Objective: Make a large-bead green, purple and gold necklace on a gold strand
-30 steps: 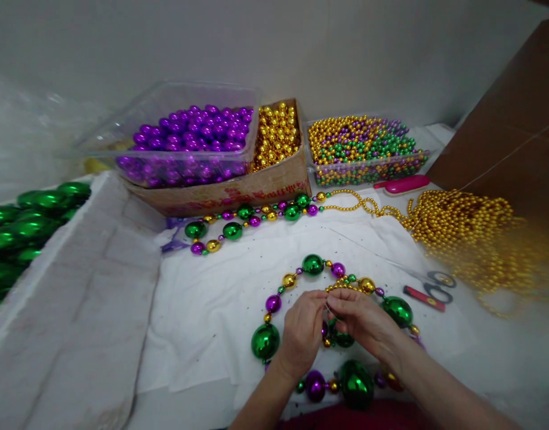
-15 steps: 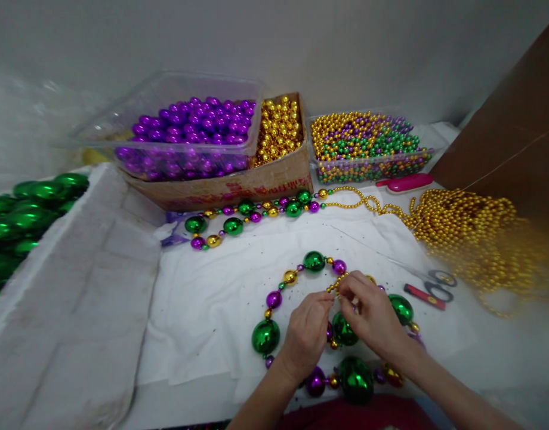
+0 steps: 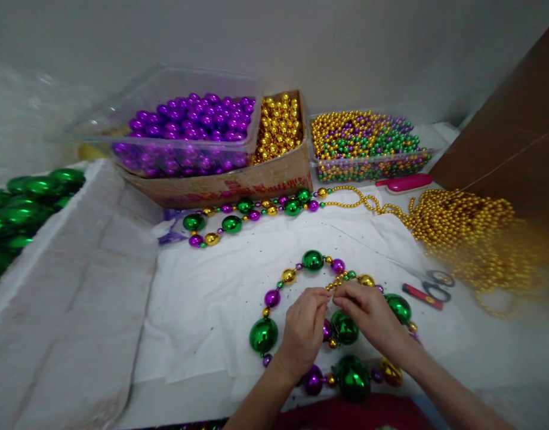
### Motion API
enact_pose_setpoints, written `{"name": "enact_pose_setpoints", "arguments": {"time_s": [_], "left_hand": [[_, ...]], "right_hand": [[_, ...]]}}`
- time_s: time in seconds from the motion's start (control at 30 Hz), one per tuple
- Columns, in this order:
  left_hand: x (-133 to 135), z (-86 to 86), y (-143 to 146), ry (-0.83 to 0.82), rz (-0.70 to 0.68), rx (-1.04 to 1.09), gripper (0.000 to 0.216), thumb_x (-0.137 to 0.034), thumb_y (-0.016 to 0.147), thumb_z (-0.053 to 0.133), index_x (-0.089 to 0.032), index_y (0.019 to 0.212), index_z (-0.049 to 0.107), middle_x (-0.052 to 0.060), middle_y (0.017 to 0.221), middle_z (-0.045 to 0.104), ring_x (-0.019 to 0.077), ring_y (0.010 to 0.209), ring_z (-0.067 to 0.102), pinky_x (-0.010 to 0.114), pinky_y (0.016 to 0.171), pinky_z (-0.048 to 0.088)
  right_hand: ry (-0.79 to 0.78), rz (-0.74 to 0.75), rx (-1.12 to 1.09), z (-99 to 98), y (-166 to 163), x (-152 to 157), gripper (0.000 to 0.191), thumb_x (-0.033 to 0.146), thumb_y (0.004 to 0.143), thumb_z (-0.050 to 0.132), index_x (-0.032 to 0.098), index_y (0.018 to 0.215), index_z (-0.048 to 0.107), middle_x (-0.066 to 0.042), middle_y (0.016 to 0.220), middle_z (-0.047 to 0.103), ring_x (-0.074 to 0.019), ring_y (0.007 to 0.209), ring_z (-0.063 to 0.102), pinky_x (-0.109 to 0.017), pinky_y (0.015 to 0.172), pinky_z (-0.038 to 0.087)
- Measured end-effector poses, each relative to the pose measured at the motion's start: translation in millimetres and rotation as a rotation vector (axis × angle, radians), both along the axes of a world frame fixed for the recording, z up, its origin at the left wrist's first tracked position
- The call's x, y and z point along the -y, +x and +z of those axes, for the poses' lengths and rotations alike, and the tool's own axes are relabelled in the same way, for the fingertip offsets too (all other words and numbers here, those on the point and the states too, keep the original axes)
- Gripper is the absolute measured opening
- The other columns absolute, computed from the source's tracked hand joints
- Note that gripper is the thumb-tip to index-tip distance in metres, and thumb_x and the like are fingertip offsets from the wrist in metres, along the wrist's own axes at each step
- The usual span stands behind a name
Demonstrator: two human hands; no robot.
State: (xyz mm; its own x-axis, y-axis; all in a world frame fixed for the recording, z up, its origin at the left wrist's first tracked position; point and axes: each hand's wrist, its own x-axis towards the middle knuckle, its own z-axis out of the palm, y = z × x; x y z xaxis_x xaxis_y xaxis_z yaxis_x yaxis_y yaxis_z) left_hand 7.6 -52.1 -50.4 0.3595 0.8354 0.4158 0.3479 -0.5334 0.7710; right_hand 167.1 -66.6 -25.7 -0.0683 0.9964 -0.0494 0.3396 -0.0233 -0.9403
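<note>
A bead necklace (image 3: 264, 335) of green, purple and gold balls lies in a loop on the white cloth. Inside the loop, my left hand (image 3: 303, 328) and my right hand (image 3: 372, 313) meet fingertip to fingertip, both pinched closed on the necklace's thin end. Small gold beads (image 3: 336, 283) show just beyond the fingertips; the thread itself is hardly visible. A big green ball (image 3: 345, 327) sits beneath my right hand, partly covered. Another large green ball (image 3: 353, 378) lies close to my body, between the forearms.
Behind stand a clear tub (image 3: 252, 143) of purple balls, a cardboard box (image 3: 274, 170) with gold ones and a tray (image 3: 368, 160) of small mixed beads. A second necklace (image 3: 231, 224), gold strands (image 3: 462, 227), scissors (image 3: 438, 291), a red lighter (image 3: 422, 296) and a foam box (image 3: 77, 286) surround the cloth.
My right hand has lowered and its fingers have come together against the left fingertips, uncovering beads above it. The necklaces lie in the same arrangement; the view has shifted slightly.
</note>
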Motion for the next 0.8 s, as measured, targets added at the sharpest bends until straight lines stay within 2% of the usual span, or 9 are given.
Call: {"name": "enact_pose_setpoints", "arguments": {"time_s": [0.1, 0.27, 0.43, 0.57, 0.67, 0.8], "left_hand": [[2.3, 0.3, -0.9, -0.144, 0.0, 0.081, 0.013, -0.01, 0.086, 0.049, -0.018, 0.084, 0.059, 0.005, 0.088, 0.064, 0.0153, 0.084, 0.061, 0.029, 0.075, 0.05], [5.2, 5.1, -8.2, -0.512, -0.011, 0.341, 0.007, -0.017, 0.083, 0.057, -0.016, 0.077, 0.059, 0.006, 0.087, 0.064, 0.0163, 0.079, 0.063, 0.029, 0.071, 0.052], [9.7, 15.6, -12.9, -0.849, -0.018, 0.686, 0.01, -0.024, 0.083, 0.059, -0.016, 0.078, 0.054, 0.006, 0.092, 0.065, 0.019, 0.087, 0.063, 0.039, 0.085, 0.049], [15.6, 15.5, -19.7, -0.94, 0.07, 0.777, 0.013, -0.027, 0.082, 0.06, -0.017, 0.078, 0.055, 0.007, 0.093, 0.066, 0.0186, 0.091, 0.061, 0.038, 0.089, 0.046], [18.6, 11.1, -29.2, -0.962, 0.168, 0.878, 0.014, -0.03, 0.081, 0.062, -0.018, 0.08, 0.055, 0.004, 0.09, 0.064, 0.0162, 0.093, 0.059, 0.035, 0.093, 0.043], [19.3, 5.0, -32.8, -1.119, 0.056, 1.132, 0.021, -0.03, 0.079, 0.065, -0.019, 0.075, 0.049, -0.004, 0.066, 0.052, 0.0136, 0.08, 0.061, 0.042, 0.097, 0.042]], "right_hand": [[-0.084, -0.034, -0.078, -3.7, 1.9, -1.4, 0.017, 0.025, 0.082, 0.056, 0.02, 0.068, 0.062, 0.001, 0.061, 0.055, -0.0151, 0.061, 0.049, -0.026, 0.056, 0.035], [-0.185, -0.078, -0.234, -2.2, 8.2, 2.2, 0.024, 0.035, 0.081, 0.057, 0.018, 0.064, 0.057, 0.003, 0.053, 0.046, -0.0122, 0.052, 0.042, -0.024, 0.049, 0.029], [-0.247, -0.093, -0.324, 2.7, 9.1, 10.3, 0.029, 0.04, 0.079, 0.059, 0.018, 0.061, 0.055, 0.003, 0.054, 0.045, -0.0103, 0.051, 0.039, -0.023, 0.047, 0.027], [-0.34, -0.085, -0.352, 3.5, 13.6, 18.7, 0.031, 0.044, 0.078, 0.06, 0.018, 0.062, 0.054, 0.004, 0.05, 0.045, -0.0085, 0.044, 0.031, -0.023, 0.042, 0.022], [-0.322, -0.137, -0.295, -2.1, 25.0, 25.8, 0.032, 0.047, 0.075, 0.062, 0.019, 0.061, 0.055, 0.003, 0.049, 0.044, -0.0098, 0.045, 0.034, -0.023, 0.043, 0.024], [-0.237, -0.217, -0.146, -14.4, 41.3, 32.8, 0.033, 0.045, 0.074, 0.064, 0.018, 0.057, 0.054, 0.002, 0.051, 0.044, -0.0122, 0.051, 0.04, -0.024, 0.048, 0.03]]}}
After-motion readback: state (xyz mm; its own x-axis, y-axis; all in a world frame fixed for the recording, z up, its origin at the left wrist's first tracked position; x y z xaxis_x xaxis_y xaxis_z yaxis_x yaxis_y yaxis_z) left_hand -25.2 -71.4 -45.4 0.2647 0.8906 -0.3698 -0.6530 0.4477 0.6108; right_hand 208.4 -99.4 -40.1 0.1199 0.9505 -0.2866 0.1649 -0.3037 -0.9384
